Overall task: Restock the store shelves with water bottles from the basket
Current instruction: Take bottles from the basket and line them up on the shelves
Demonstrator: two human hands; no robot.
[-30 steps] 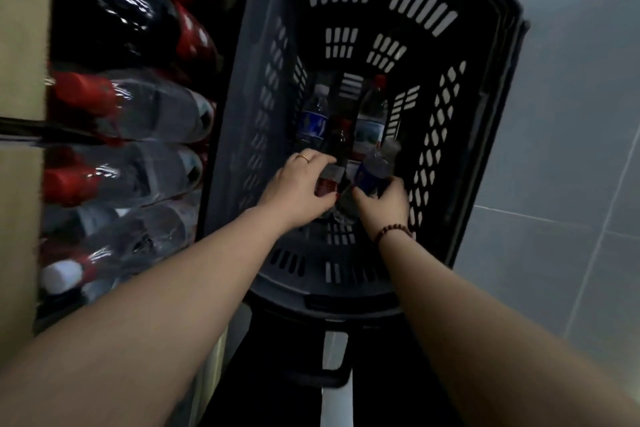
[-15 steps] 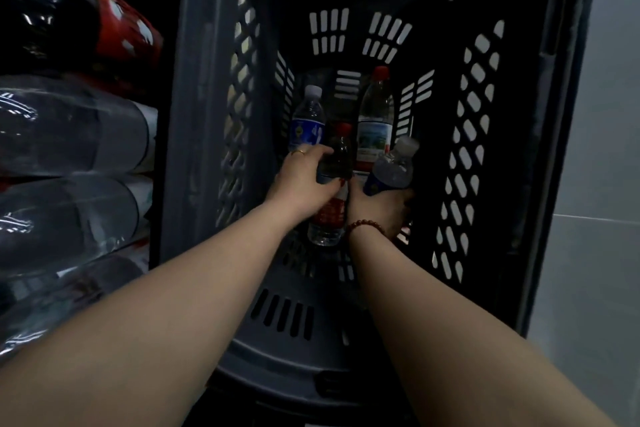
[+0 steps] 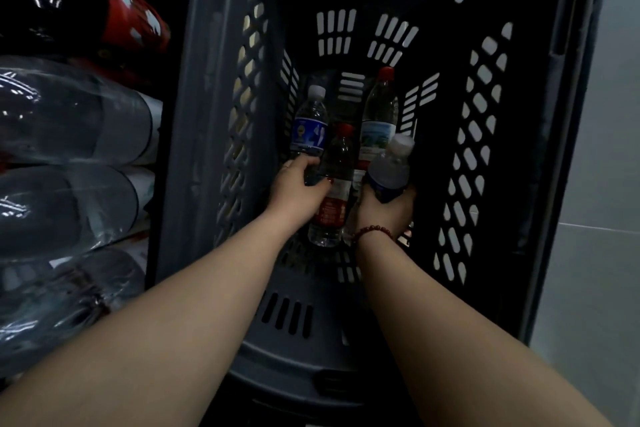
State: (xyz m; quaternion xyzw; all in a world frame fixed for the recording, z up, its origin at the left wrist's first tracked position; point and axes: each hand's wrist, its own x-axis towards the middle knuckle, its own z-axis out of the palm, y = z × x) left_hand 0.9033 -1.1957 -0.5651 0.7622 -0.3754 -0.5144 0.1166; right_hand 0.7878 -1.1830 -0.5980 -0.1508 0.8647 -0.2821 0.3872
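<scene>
A deep dark grey slotted basket (image 3: 207,156) stands below me with several small bottles at its bottom. My left hand (image 3: 296,192) curls around the lower end of a white-capped bottle with a blue label (image 3: 309,128), thumb resting against a red-capped bottle with a red label (image 3: 333,204). My right hand (image 3: 384,213), with a bead bracelet at the wrist, grips a second white-capped bottle (image 3: 391,166), tilted with its cap up. Behind them stands a taller red-capped bottle with a pale label (image 3: 379,114).
On the left, shelves hold large clear water bottles (image 3: 69,114) lying on their sides, with dark soda bottles bearing red labels (image 3: 131,21) above them. Grey tiled floor (image 3: 595,253) lies to the right of the basket.
The view has moved closer into the basket. My left hand shifted left from the red-labelled bottle to the blue-labelled one. My right hand still holds its white-capped bottle.
</scene>
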